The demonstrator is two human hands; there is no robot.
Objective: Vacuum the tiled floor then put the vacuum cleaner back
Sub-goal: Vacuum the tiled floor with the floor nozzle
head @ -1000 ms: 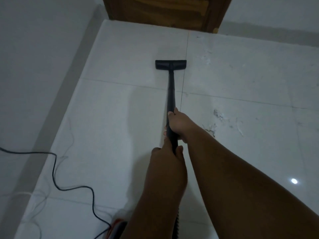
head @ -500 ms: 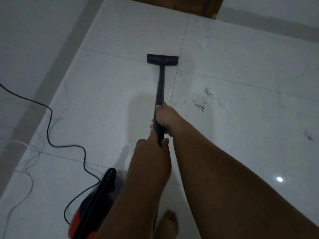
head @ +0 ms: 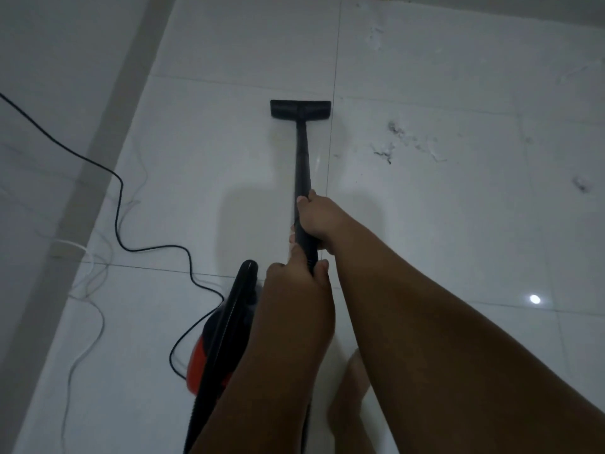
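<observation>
One vacuum cleaner [head: 222,342], red and black, sits on the tiled floor [head: 229,77] at lower left, with one black wand [head: 302,158] ending in one flat nozzle [head: 300,109]. Two cords trail along the left: a black cord [head: 121,191] running to the cleaner's body and a thin white cord [head: 95,319] beside it. Both hands clamp the wand's near end, the right hand [head: 319,221] ahead and the left hand [head: 294,283] just behind it, fingers curled round the tube. The nozzle lies flat on the tile well ahead of the grip, just left of a grout line [head: 336,60]. Both forearms reach forward, nearly straight. A few clumps of debris [head: 388,152] lie to the wand's right. One bare foot [head: 350,388] shows below the arms
</observation>
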